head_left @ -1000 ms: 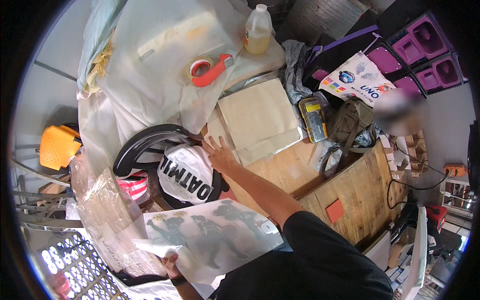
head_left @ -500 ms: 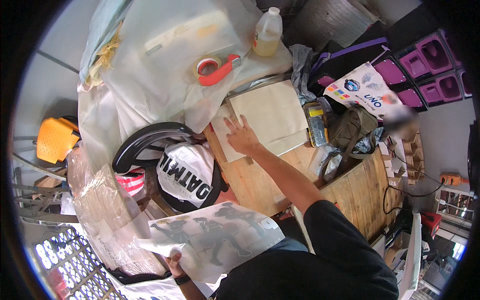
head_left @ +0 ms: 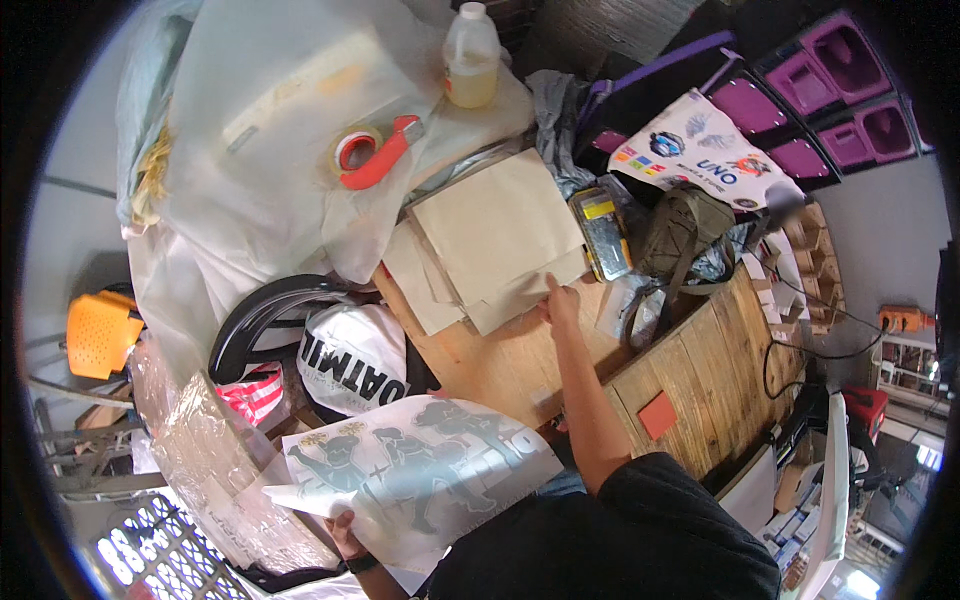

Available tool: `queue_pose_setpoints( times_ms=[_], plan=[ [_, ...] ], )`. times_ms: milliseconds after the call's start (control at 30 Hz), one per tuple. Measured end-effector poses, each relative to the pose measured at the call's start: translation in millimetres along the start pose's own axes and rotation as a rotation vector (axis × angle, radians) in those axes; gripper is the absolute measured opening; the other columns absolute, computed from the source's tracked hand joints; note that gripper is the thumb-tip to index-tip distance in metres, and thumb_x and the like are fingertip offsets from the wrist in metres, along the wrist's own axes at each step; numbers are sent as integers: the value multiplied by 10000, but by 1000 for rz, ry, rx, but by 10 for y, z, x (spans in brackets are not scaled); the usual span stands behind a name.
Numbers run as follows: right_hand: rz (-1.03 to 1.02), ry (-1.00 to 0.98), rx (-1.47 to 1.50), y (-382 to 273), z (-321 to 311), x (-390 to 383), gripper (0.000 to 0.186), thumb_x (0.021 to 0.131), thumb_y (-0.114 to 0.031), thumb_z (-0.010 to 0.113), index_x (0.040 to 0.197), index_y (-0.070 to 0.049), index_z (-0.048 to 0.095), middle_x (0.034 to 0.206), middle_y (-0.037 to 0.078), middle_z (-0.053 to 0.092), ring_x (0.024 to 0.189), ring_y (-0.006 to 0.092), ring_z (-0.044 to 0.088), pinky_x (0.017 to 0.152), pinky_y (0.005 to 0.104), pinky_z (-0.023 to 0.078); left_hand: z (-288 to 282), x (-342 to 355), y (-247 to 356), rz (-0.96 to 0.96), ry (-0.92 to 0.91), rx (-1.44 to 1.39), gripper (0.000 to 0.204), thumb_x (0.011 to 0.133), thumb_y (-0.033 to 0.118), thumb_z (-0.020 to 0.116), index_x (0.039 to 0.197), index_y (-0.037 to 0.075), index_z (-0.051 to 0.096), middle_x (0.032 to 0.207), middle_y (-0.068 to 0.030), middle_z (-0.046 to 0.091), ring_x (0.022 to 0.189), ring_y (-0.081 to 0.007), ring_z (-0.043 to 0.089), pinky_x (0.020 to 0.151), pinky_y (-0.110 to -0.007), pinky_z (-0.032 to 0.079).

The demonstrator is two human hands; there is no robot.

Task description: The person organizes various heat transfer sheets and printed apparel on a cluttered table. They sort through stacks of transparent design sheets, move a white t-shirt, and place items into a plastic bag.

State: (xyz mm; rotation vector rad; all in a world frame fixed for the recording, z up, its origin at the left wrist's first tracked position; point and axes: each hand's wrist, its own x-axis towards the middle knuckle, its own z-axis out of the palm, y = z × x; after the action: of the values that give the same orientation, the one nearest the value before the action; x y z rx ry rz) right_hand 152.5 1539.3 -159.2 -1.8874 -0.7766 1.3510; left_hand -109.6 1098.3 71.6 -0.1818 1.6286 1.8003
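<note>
In my left hand (head_left: pixel 345 537), closed on its lower left edge, is a large translucent sheet printed with grey cartoon figures (head_left: pixel 415 465); it curves across in front of me. My right hand (head_left: pixel 562 303) is at the near right edge of a stack of cream paper sheets (head_left: pixel 500 225). Its index finger lies on a lower sheet (head_left: pixel 515 305) that juts out from under the top one, and the other fingers are curled at that sheet's edge. The thumb is hard to make out. More pale sheets (head_left: pixel 420 280) stick out at the stack's left.
Beyond the stack, a red tape dispenser (head_left: pixel 385 155) and a jug of yellowish liquid (head_left: pixel 472 60) rest on plastic sheeting. A yellow-and-black case (head_left: pixel 602 235) lies right of the paper. A slatted wooden surface (head_left: pixel 690 390) bears a red square (head_left: pixel 657 414). A white-covered round object (head_left: pixel 355 355) is at left.
My right hand has moved from lying spread on the left of the stack to its near right edge, fingers drawn in. The view has shifted; my left hand still holds the printed sheet.
</note>
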Motion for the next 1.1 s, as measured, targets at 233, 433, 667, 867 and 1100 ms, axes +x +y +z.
queue_pose_setpoints(
  times_ms=[233, 433, 667, 867, 1100],
  plan=[
    [-141, 78, -348, -167, 182, -231, 429, 810, -259, 666, 1044, 91, 587, 766, 95, 618, 678, 171, 599, 561, 292, 477, -256, 268, -165, -44, -131, 57, 577, 658, 98, 668, 1205, 6, 507, 1028, -94, 602, 914, -222, 589, 818, -326, 480],
    [-156, -106, -248, -273, 381, -337, 534, 798, -253, 659, 1126, 151, 541, 881, 158, 671, 770, 232, 639, 706, 336, 499, -206, 456, -258, 19, -112, 175, 349, 691, 168, 642, 999, 21, 574, 855, -53, 602, 718, -172, 588, 620, -292, 489],
    [-708, 163, -765, -972, 363, -161, 613, 767, -335, 665, 1247, 5, 495, 1200, 230, 507, 1089, 401, 523, 876, 486, 467, -106, 321, -112, -15, -122, 119, 497, 660, 116, 674, 1130, 14, 547, 967, -61, 605, 822, -191, 585, 738, -299, 473],
    [-655, -152, -1199, -1604, 589, 359, 763, 779, -474, 650, 1344, -17, 418, 1353, 175, 450, 1243, 400, 428, 1018, 517, 365, 115, 126, 121, 33, -136, 250, 518, 676, 93, 662, 1170, 14, 526, 991, -78, 608, 853, -190, 592, 751, -307, 496],
    [-1037, -68, -548, -1136, -279, -265, 575, 827, -252, 684, 1286, 29, 481, 1298, 270, 482, 1208, 395, 461, 1013, 435, 364, 1118, 136, 440, 23, -431, 508, 539, 671, 24, 744, 1173, -7, 552, 1054, -67, 623, 989, -174, 589, 879, -325, 463]
  ],
)
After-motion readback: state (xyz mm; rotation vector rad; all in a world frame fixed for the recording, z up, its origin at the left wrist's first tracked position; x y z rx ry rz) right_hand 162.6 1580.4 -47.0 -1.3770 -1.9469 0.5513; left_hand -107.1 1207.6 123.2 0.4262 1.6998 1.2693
